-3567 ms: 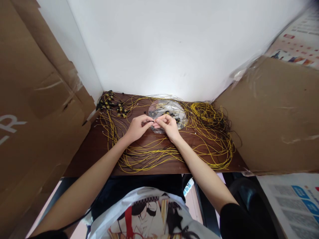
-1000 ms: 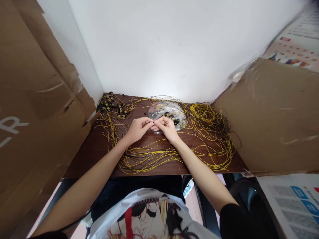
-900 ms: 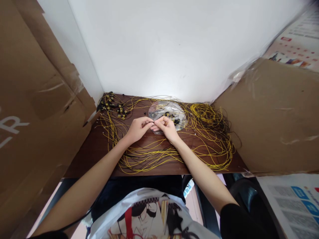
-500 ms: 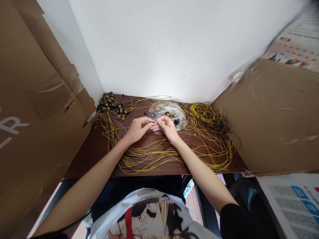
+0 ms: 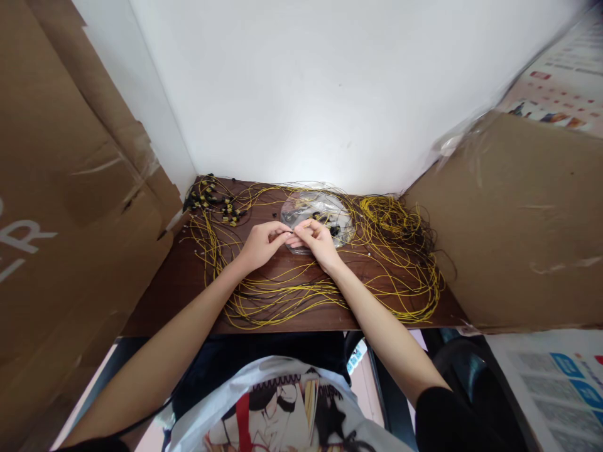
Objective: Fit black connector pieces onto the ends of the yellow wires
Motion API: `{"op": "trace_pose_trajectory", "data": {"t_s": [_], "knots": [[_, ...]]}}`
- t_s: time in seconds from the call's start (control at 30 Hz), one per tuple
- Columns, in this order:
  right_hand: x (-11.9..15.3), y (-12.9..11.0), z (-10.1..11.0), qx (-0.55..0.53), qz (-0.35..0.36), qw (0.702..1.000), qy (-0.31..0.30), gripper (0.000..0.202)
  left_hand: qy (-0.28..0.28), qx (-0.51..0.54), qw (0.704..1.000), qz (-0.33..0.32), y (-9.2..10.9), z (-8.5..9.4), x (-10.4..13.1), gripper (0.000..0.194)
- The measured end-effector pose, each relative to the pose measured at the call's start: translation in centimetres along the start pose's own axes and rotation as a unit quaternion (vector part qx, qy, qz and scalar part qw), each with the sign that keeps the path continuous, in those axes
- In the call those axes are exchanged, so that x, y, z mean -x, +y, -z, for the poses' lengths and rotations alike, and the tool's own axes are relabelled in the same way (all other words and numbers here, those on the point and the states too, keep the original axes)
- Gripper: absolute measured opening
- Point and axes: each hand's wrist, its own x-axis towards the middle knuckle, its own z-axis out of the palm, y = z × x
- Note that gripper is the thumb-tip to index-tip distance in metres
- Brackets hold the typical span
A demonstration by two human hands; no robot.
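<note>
The small dark piece (image 5: 291, 232) sits right where the two hands meet, pinched between the fingertips of the left hand (image 5: 262, 243) and touching those of the right hand (image 5: 319, 242). Both hands are nearly closed, thumb against forefinger in a narrow pinch; the piece is so small and so covered by the fingers that its shape cannot be told. The left hand comes in from the left side of it, the right hand from the right, and the other fingers of the right hand curl beneath, palm partly turned up.

Under and behind the fingertips lies a clear plastic bag (image 5: 343, 212), with black and yellow parts (image 5: 333, 230) showing at it just beyond the right hand. The bag rests on a dark brown surface (image 5: 174, 295). Beyond the left hand, at the far left corner, is a cluster of black and yellow connectors (image 5: 229, 215), apart from the fingers. A tangled heap of yellow and black wire (image 5: 386, 216) lies to the right of the right hand, well apart from it. Long loose wires (image 5: 292, 295) run across the near part of the surface, passing below the wrists, and other strands run along the back edge.

A white wall (image 5: 301, 94) stands behind, with a cardboard panel on the left (image 5: 70, 188) and another cardboard panel on the right (image 5: 527, 226).
</note>
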Motion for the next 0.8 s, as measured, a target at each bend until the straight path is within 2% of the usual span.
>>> {"op": "trace_pose_trajectory", "data": {"t_s": [0.17,0.8], "knots": [[0.03,-0.03,0.03,0.020,-0.006,1.000,-0.007,0.040,0.004,0.005,1.000,-0.007,-0.08,-0.05,0.00,0.020],[-0.24,0.41,0.19,-0.037,-0.010,0.999,0.001,0.049,0.000,0.003,1.000,-0.001,-0.16,-0.02,0.00,0.021]]}}
